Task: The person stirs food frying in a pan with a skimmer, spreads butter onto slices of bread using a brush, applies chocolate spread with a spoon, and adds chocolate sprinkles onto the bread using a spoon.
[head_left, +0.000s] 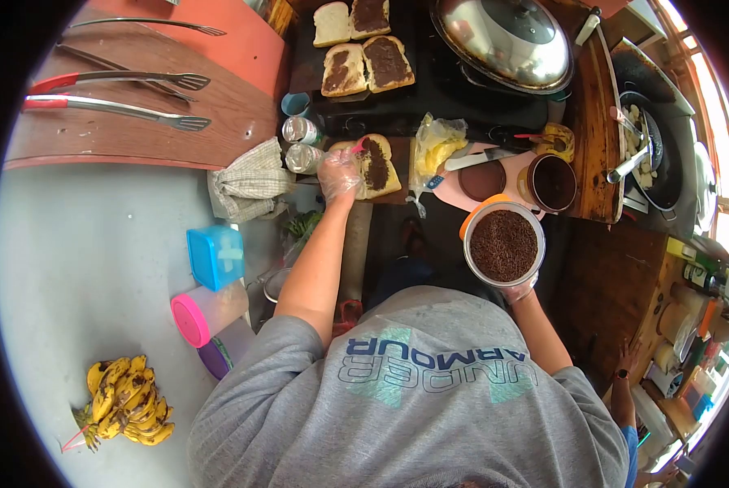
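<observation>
My left hand (338,175), in a clear plastic glove, has its fingers closed on a pink spoon (359,145). The spoon is over bread slices (389,179), which carry a dark strip of chocolate sprinkles (376,167). My right hand (520,289), also gloved, grips a clear jar (502,282) with an orange rim part from below. Chocolate sprinkles (503,244) fill the jar, whose open mouth faces up. Most of the right fingers are hidden behind it. Farther back lie several bread slices (332,24), some with dark topping (387,61).
A lidded pan (507,41) stands at the back right. Nearby are a knife (482,158), a plastic bag with yellow spread (437,150) and a dark-coated tub (553,180). Tongs (120,111) lie left; bananas (128,398) lower left. Another person's hand (622,358) shows at right.
</observation>
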The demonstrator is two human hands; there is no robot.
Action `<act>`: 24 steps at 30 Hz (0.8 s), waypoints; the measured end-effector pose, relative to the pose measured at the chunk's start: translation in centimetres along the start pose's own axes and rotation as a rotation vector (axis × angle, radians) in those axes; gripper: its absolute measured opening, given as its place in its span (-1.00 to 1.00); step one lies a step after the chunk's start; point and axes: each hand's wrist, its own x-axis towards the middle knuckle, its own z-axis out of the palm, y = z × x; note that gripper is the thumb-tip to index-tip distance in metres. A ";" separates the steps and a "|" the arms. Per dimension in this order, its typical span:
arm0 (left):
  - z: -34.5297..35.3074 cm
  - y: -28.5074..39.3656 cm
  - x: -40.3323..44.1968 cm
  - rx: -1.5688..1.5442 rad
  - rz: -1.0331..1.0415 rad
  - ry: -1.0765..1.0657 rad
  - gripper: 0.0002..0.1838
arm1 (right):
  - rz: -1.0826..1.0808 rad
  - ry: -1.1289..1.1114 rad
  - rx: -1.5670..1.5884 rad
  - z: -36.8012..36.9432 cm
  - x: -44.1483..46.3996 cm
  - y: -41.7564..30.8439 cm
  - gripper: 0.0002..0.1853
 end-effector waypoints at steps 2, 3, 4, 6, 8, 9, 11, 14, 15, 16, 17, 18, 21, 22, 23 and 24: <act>-0.4 0.1 0.1 -0.007 -0.002 0.021 -0.69 | 0.034 0.038 0.042 -0.3 0.3 -0.2 -0.41; -0.7 0.0 0.1 -0.015 -0.005 0.043 -0.69 | 0.035 0.039 0.043 -0.3 0.3 -0.2 -0.41; -0.8 -0.2 0.1 -0.014 -0.005 0.044 -0.69 | 0.037 0.042 0.035 -0.3 0.3 -0.2 -0.41; -0.9 -0.8 -0.1 -0.050 0.001 0.087 -0.68 | 0.041 0.046 0.027 0.0 0.3 -0.2 -0.41; -1.6 -0.8 -0.9 -0.005 -0.044 0.021 -0.69 | 0.049 0.059 0.027 0.3 0.3 -0.2 -0.38; -2.1 -0.4 -1.3 0.037 -0.089 -0.044 -0.69 | 0.049 0.058 0.027 0.3 0.3 -0.3 -0.38; -2.1 -1.0 -2.0 0.046 -0.072 -0.054 -0.69 | 0.064 0.051 0.039 0.2 0.5 -0.4 -0.36; -1.3 -2.0 -2.6 0.051 -0.040 -0.057 -0.69 | 0.071 0.053 0.022 0.0 0.6 -0.4 -0.34; -1.1 -2.3 -2.7 0.048 -0.023 -0.049 -0.70 | 0.071 0.053 0.021 0.1 0.7 -0.5 -0.34; -0.8 -2.5 -2.8 0.047 -0.025 -0.048 -0.70 | 0.071 0.057 0.022 0.1 0.6 -0.5 -0.34; -0.6 -2.3 -2.8 0.057 -0.002 -0.041 -0.70 | 0.071 0.061 0.023 0.2 0.7 -0.5 -0.33; -0.5 -2.2 -2.9 0.067 0.020 -0.034 -0.71 | 0.073 0.061 0.021 0.1 0.7 -0.5 -0.33; -0.7 -1.5 -3.1 0.059 -0.004 -0.011 -0.74 | 0.066 0.063 0.017 0.1 0.8 -0.4 -0.31; -1.0 -1.2 -3.1 0.057 -0.005 -0.010 -0.74 | 0.062 0.050 0.006 0.2 0.8 -0.4 -0.30; -1.2 -1.1 -3.1 0.029 -0.007 -0.009 -0.75 | 0.059 0.044 0.001 0.4 0.7 -0.4 -0.30; -1.4 -0.9 -3.2 0.002 -0.008 -0.009 -0.76 | 0.057 0.038 -0.004 0.6 0.7 -0.3 -0.29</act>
